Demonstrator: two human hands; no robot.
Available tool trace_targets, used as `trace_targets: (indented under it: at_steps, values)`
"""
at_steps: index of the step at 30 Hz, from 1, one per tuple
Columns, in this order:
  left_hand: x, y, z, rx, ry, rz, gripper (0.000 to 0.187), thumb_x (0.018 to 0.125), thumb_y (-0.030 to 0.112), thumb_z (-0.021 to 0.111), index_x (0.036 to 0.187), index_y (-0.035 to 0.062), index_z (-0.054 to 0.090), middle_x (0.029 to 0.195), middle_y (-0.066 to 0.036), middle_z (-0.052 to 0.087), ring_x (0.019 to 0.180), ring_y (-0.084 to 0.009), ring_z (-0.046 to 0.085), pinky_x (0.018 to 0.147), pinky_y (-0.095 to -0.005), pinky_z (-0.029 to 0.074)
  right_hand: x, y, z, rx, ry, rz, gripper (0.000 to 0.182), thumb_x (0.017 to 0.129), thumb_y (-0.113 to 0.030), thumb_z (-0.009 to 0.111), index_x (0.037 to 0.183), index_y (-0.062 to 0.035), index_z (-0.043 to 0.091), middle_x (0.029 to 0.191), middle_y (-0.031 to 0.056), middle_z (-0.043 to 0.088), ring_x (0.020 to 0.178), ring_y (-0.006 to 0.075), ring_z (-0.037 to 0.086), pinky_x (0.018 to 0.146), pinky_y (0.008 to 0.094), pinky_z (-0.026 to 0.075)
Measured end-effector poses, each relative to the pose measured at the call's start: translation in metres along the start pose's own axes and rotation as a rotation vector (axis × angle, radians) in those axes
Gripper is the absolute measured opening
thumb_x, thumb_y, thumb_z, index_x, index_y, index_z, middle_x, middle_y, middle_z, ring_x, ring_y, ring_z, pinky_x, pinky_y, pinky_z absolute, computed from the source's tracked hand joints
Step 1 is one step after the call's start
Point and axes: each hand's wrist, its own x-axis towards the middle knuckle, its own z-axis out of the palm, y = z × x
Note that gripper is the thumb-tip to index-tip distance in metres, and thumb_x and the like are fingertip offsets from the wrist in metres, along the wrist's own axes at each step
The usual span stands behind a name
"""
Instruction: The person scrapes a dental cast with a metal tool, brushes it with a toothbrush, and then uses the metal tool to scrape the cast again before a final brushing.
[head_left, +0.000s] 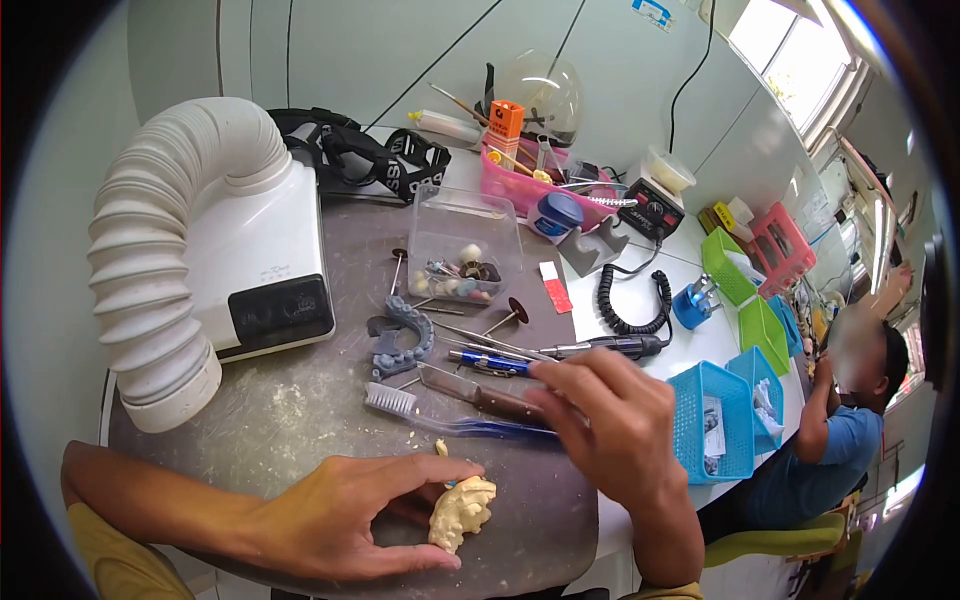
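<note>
My left hand grips a cream plaster dental model between thumb and fingers near the front edge of the bench mat. My right hand is over the tools on the right, its thumb and fingers bent close together at the handle end of a knife with a brown handle. Whether they hold it is hidden. A blue pen points at the same fingertips. Below lies a toothbrush with a blue handle. Beyond the tools rests a grey horseshoe-shaped dental model.
A white machine with a ribbed hose stands left. Behind are a clear box of small polishing parts and a pink basket. A handpiece with coiled cord and blue baskets lie right. A person sits beyond.
</note>
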Motion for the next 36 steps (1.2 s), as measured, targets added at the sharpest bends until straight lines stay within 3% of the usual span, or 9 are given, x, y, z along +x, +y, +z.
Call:
trace_targets:
  at_steps: [6,9,11,17,24,27,29,33,36]
  values:
    - [0.001,-0.001,-0.002,-0.041,-0.006,-0.022,0.077,0.079,0.021,0.091,0.142,0.0019,0.052,0.125,-0.016,0.07,0.11,-0.0234,0.072,0.092,-0.035,0.062,-0.001,0.017,-0.001,-0.189,0.029,0.139,0.009,0.087,-0.007,0.075,0.094,-0.0066,0.071,0.081,0.0054,0.065,0.075,0.0218,0.067,0.059,0.0366,0.052]
    - [0.001,-0.002,-0.003,-0.049,-0.015,-0.037,0.077,0.079,0.02,0.091,0.143,0.0019,0.051,0.124,-0.016,0.07,0.111,-0.023,0.072,0.093,-0.0352,0.062,-0.002,0.019,0.0,-0.196,-0.066,0.155,0.01,0.087,-0.007,0.075,0.096,-0.0071,0.07,0.083,0.0056,0.066,0.078,0.0224,0.067,0.06,0.0377,0.052]
    - [0.0,-0.003,-0.003,-0.058,-0.015,-0.038,0.077,0.079,0.019,0.091,0.143,0.0017,0.051,0.124,-0.016,0.07,0.111,-0.0228,0.072,0.094,-0.0351,0.061,0.0,0.016,0.0,-0.132,-0.085,0.208,0.006,0.09,-0.006,0.072,0.095,-0.0051,0.073,0.082,0.0093,0.067,0.077,0.0287,0.067,0.068,0.0402,0.052]
    - [0.0,-0.002,-0.003,-0.072,-0.012,-0.041,0.078,0.079,0.018,0.091,0.143,0.0016,0.051,0.125,-0.016,0.07,0.11,-0.0227,0.072,0.094,-0.0349,0.061,-0.003,0.02,0.007,-0.127,-0.179,0.166,0.01,0.091,-0.007,0.071,0.1,-0.0048,0.072,0.09,0.0104,0.068,0.082,0.0301,0.067,0.071,0.0427,0.053]
    - [0.0,-0.001,-0.004,-0.071,-0.018,-0.054,0.078,0.079,0.018,0.091,0.143,0.0019,0.051,0.125,-0.016,0.069,0.111,-0.0224,0.072,0.094,-0.0354,0.061,-0.004,0.02,0.007,-0.12,-0.19,0.168,0.012,0.092,-0.008,0.07,0.103,-0.004,0.071,0.094,0.0114,0.067,0.085,0.0306,0.067,0.073,0.0433,0.054]
    - [0.001,-0.002,-0.004,-0.067,-0.019,-0.044,0.078,0.079,0.019,0.092,0.143,0.0018,0.051,0.125,-0.016,0.069,0.111,-0.0225,0.072,0.095,-0.0356,0.061,-0.003,0.02,0.005,-0.162,-0.237,0.162,0.012,0.092,-0.009,0.068,0.104,-0.0045,0.067,0.096,0.0081,0.067,0.091,0.0266,0.067,0.075,0.0395,0.055]
    - [0.001,0.0,-0.004,-0.067,-0.017,-0.05,0.077,0.079,0.018,0.091,0.143,0.0019,0.051,0.125,-0.016,0.069,0.111,-0.0225,0.072,0.095,-0.0356,0.061,-0.002,0.018,0.005,-0.112,-0.219,0.198,0.011,0.092,-0.009,0.069,0.103,-0.0044,0.071,0.092,0.0108,0.065,0.085,0.0305,0.067,0.075,0.0432,0.053]
    - [0.001,-0.002,-0.004,-0.074,-0.017,-0.051,0.076,0.08,0.016,0.091,0.143,0.0017,0.051,0.125,-0.015,0.069,0.11,-0.0222,0.072,0.095,-0.0354,0.061,-0.002,0.019,0.003,-0.11,-0.227,0.201,0.012,0.092,-0.009,0.069,0.103,-0.0047,0.071,0.092,0.0106,0.065,0.085,0.0304,0.066,0.075,0.0431,0.053]
    - [0.001,-0.002,-0.003,-0.076,0.018,-0.029,0.075,0.08,0.015,0.09,0.143,0.0013,0.051,0.126,-0.016,0.068,0.112,-0.0219,0.071,0.096,-0.0356,0.06,-0.001,0.018,0.001,-0.134,-0.268,0.185,0.012,0.09,-0.009,0.07,0.101,-0.0037,0.069,0.095,0.0087,0.067,0.091,0.0271,0.068,0.076,0.04,0.055]
